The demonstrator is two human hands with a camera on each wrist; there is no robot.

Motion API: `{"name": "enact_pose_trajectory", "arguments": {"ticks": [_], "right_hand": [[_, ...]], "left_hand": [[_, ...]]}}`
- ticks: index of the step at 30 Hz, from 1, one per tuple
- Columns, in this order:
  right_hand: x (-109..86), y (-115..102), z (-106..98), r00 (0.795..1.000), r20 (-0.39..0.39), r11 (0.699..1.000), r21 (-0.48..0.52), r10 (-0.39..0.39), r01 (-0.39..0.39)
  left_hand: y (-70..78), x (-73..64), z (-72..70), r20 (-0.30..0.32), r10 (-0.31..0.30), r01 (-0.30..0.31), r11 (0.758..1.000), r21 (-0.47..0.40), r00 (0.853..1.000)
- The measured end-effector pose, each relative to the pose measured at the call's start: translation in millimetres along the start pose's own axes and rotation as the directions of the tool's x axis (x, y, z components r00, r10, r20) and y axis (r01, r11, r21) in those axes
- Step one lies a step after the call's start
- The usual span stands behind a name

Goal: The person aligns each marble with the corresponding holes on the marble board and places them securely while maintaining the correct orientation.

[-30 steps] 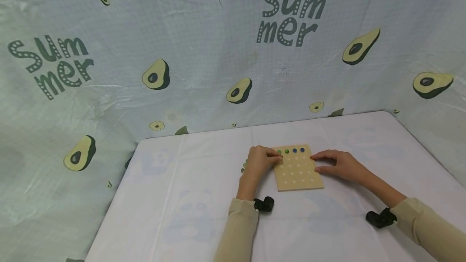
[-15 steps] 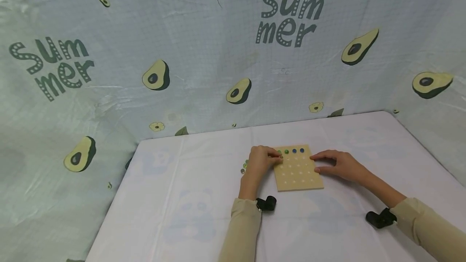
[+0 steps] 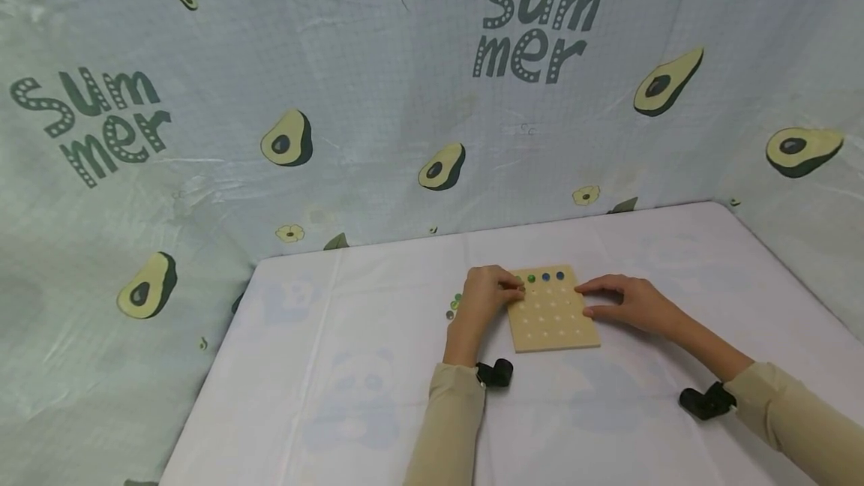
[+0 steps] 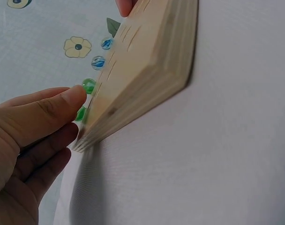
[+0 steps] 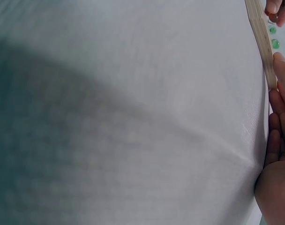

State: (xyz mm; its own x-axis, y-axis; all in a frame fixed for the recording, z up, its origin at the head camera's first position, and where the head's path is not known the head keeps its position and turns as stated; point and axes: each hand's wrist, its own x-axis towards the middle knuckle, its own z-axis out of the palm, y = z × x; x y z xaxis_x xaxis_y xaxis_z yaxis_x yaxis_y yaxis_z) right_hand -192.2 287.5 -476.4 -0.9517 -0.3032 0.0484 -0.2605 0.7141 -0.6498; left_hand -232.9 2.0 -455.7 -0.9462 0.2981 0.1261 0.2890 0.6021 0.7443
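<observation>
Readable text: "SUMMER" lettering (image 3: pixel 536 28), split SUM/MER, twice on the backdrop (image 3: pixel 371 88), dark green, letters with dotted fill. Avocado prints (image 3: pixel 286 138) around it.

Wooden board (image 3: pixel 548 327) lies flat on the white tablecloth (image 3: pixel 385 291), right of centre in the head view. Squarish, no clear long axis; rows of dimples run left-right, far edge toward the backdrop. Pale wood, layered stripes along its side edge.

Far row, left to right: green marbles (image 4: pixel 88 86), then blue marbles (image 3: pixel 546 277), two each, clear glassy with swirls.

Left hand (image 3: pixel 482 295) at the board's far left corner, thumb and finger pinching what looks like an orange-brown marble (image 5: pixel 273 18), mostly hidden. Right hand (image 3: pixel 628 304) at the right edge, thumb and fingers spread, tips touching the wood. Hands well apart from each other.

Loose marbles (image 3: pixel 455 304) on the cloth just beside the left hand, at least two green. Beige sleeves (image 3: pixel 445 426), smooth fabric; black wrist cameras (image 3: pixel 496 373). Faint panda print (image 3: pixel 354 396) on the cloth.
</observation>
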Motion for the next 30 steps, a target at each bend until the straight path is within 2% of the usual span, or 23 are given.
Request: {"name": "enact_pose_trajectory", "arguments": {"ticks": [8,13,18,23,30], "right_hand": [[0.6,0.9,-1.4,1.0,0.005,1.0,0.023,0.0,0.0],[1.0,3.3,-1.7,1.0,0.002,1.0,0.013,-0.005,0.005],[0.5,3.2,-2.2,1.0,0.004,1.0,0.013,0.0,0.0],[-0.1,1.0,-1.1,1.0,0.006,1.0,0.029,0.007,-0.007],[-1.0,-1.3,-1.4,1.0,0.004,1.0,0.015,0.003,-0.003]], "left_hand": [[1.6,0.8,-1.0,0.016,-0.001,0.001,1.0,0.023,1.0],[1.6,1.3,-1.3,0.003,0.005,-0.005,0.999,0.043,1.0],[4.3,-1.6,-7.4,0.007,-0.039,0.039,0.999,0.028,0.999],[0.7,-5.9,-28.3,0.03,-0.031,0.029,0.999,0.042,0.999],[-18.8,-8.6,-75.3,0.062,-0.003,-0.001,0.998,0.062,0.998]]}}
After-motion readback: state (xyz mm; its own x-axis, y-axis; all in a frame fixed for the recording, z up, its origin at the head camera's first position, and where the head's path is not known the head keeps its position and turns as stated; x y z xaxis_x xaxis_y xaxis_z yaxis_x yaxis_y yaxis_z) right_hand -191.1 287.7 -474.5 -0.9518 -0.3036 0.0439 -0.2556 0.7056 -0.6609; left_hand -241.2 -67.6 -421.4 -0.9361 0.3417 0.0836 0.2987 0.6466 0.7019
